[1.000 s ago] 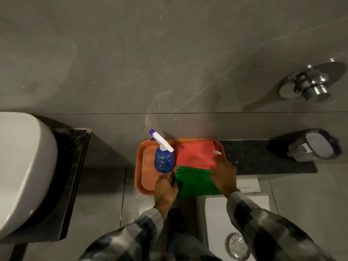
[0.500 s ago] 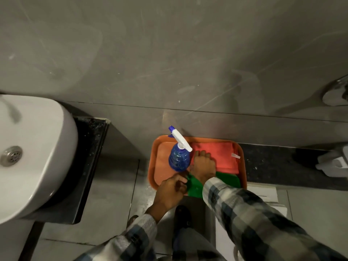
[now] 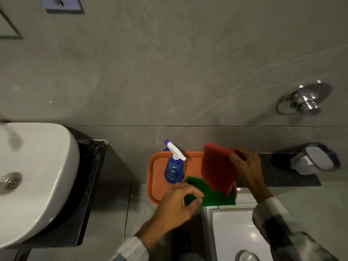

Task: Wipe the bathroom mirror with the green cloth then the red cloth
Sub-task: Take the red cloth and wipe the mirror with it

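An orange tray [image 3: 157, 172] rests on a dark ledge by the grey wall. My right hand [image 3: 248, 172] grips the red cloth [image 3: 218, 170] by its upper right corner and holds it lifted above the tray. The green cloth [image 3: 214, 196] lies flat at the tray's near edge, partly under the hanging red cloth. My left hand [image 3: 178, 206] is at the green cloth's left corner, its fingers curled over that edge. A blue spray bottle [image 3: 174, 170] with a white trigger stands on the tray, left of the cloths.
A white basin [image 3: 35, 178] on a black counter [image 3: 88, 185] fills the left. A chrome wall valve [image 3: 304, 101] and a soap dispenser [image 3: 314, 162] are at right. A white toilet cistern lid [image 3: 237, 234] is below the tray. No mirror shows here.
My right hand has taken the red cloth and raised it off the tray, uncovering more of the green cloth. My left hand stays at the green cloth's left corner.
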